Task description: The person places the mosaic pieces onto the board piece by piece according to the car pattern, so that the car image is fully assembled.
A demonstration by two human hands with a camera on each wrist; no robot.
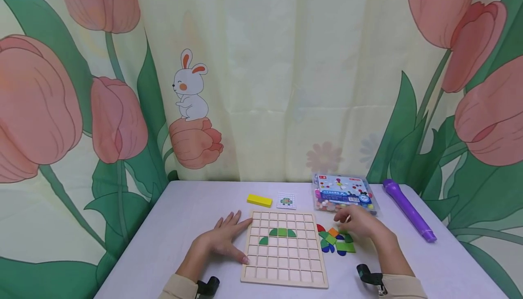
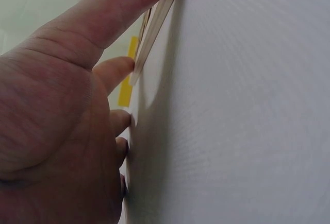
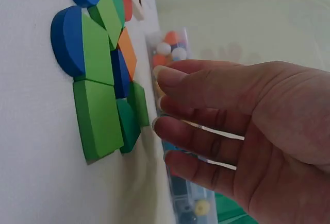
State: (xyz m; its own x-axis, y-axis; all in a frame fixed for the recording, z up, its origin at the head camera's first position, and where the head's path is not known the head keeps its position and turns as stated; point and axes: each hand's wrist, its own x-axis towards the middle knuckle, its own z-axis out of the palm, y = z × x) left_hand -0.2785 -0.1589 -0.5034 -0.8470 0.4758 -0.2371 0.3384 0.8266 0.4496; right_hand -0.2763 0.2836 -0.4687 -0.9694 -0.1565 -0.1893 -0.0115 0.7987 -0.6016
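My left hand (image 1: pixel 220 241) lies at the left side of a wooden grid board (image 1: pixel 284 284), fingers spread, with thumb and index finger touching its edge. On the board, a green square (image 1: pixel 282 232) sits between two dark green quarter-circle pieces, and another green quarter-circle (image 1: pixel 263 241) lies lower left. My right hand (image 1: pixel 361 221) hovers over loose coloured pieces right of the board, fingers loosely bent, nothing visible between them. Below its fingertips in the right wrist view are a light green square block (image 3: pixel 98 121), a blue rounded piece (image 3: pixel 68 41) and an orange piece (image 3: pixel 127 54).
Behind the board lie a yellow bar (image 1: pixel 259 200) and a small pattern card (image 1: pixel 286 201). A clear plastic box (image 1: pixel 345 193) of coloured beads stands at the back right. A purple stick (image 1: pixel 410 211) lies along the right side. A flowered curtain hangs behind the table.
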